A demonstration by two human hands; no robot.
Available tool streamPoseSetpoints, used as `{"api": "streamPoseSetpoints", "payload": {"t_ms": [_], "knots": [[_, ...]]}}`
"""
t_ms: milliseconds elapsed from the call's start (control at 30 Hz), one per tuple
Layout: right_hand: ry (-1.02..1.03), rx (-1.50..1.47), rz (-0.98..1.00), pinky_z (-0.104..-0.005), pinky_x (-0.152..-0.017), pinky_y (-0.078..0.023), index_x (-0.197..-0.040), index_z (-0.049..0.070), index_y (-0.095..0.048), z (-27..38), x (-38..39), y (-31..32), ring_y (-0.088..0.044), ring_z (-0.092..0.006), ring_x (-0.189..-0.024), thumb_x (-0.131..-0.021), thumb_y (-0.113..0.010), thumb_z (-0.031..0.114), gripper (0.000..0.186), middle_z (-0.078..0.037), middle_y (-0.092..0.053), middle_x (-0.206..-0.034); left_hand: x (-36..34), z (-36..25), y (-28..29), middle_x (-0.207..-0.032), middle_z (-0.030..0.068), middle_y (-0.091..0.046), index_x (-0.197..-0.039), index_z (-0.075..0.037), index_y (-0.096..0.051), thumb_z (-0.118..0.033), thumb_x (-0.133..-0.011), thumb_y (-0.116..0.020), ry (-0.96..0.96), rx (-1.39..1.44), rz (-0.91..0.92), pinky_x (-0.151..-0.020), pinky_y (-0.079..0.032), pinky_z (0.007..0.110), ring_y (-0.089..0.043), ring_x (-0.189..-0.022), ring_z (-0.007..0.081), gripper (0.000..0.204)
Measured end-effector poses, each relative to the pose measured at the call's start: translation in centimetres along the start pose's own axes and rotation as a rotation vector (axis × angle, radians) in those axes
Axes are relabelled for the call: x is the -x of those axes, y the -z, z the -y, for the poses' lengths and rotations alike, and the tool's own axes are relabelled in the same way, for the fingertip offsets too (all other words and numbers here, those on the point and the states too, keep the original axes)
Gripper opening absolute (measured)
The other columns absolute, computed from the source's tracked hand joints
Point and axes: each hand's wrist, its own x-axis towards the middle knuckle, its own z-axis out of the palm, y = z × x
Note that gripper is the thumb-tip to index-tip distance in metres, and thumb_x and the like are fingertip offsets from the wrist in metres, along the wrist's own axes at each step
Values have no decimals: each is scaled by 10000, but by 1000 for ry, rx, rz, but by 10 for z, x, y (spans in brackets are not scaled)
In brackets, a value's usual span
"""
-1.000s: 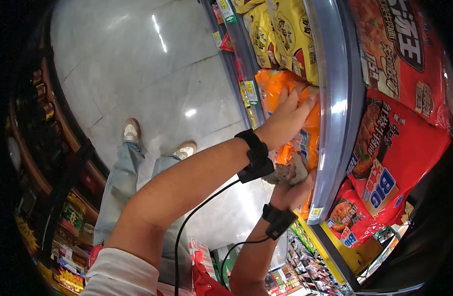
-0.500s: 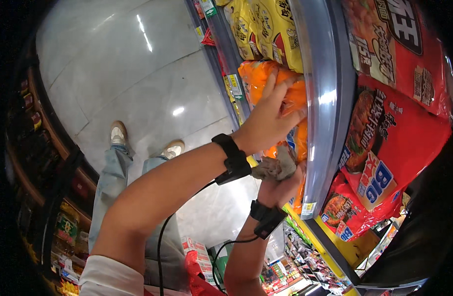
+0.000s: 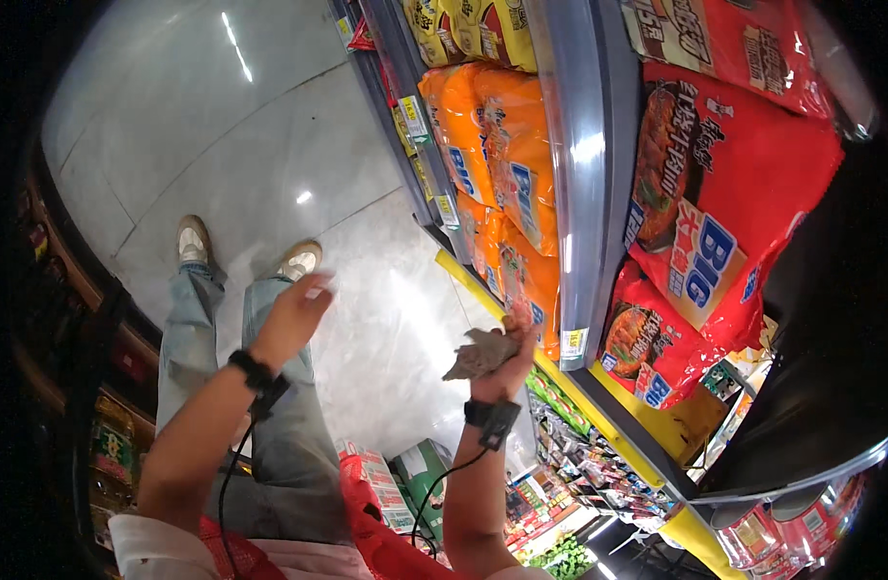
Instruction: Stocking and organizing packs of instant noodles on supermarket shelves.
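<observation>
My right hand (image 3: 507,375) grips a crumpled grey cloth (image 3: 483,354), close by the lower end of the shelf. Its fingertips are near the orange noodle packs (image 3: 527,280), and from this view I cannot tell whether they touch. My left hand (image 3: 291,317) hangs over the floor in front of my legs, away from the shelf, fingers loosely bent and nothing seen in them. The orange packs stand in a row behind a clear shelf guard (image 3: 567,174), next to yellow packs (image 3: 478,34).
Large red noodle packs (image 3: 753,184) lie on the shelf level at right. Below the shelf runs a yellow edge (image 3: 468,287). Cartons (image 3: 427,474) stand near my legs, and another dark shelf (image 3: 77,290) curves along the left. Cables hang from both wristbands.
My left hand has let go of the orange packs and drawn back left, over the floor. The right hand, still with the cloth, has shifted slightly left. The view has moved too.
</observation>
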Motion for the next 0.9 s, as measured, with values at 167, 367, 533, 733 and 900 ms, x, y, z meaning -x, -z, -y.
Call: {"api": "streamPoseSetpoints", "payload": {"t_ms": [167,367,533,733,900], "knots": [[144,-411,-207,-497,-509,-494,-1020,121,-531,12,-37,-1,-593,-292,-715,-878,-450,530,440,-34,-542,-844,127,54,32,-864,161,-618,-989,-19,-577,-185,-879,-549,238,-225,17,-724,-466,329,-603,-788,245,201],[81,-378,139,-373,-766,-461,-837,118,-540,14,-29,-7,-554,-193,-806,-911,-444,237,170,-4,-575,-826,201,110,54,-867,187,-633,-1027,1,-577,-249,-890,-519,182,37,-23,-729,-477,352,-619,-801,334,291],[75,-488,108,-356,-719,-478,-850,131,-532,10,-21,13,-564,-199,-777,-944,-454,304,213,9,-583,-833,183,57,32,-904,184,-631,-1025,1,-586,-204,-873,-556,494,-67,-65,-761,-474,325,-627,-864,291,257],[23,-455,132,-491,-593,-502,-924,96,-503,4,-2,20,-585,-318,-757,-955,-405,447,366,-184,-603,-978,119,10,-22,-911,124,-648,-1023,-10,-594,-144,-863,-579,55,-270,-48,-744,-472,302,-612,-828,207,209],[-27,-470,140,-491,-651,-494,-896,84,-510,-13,17,32,-588,-314,-777,-949,-435,442,369,-187,-616,-966,33,-94,-80,-875,77,-628,-1077,-31,-580,-157,-887,-556,-81,-20,-7,-728,-458,274,-572,-787,144,229]]}}
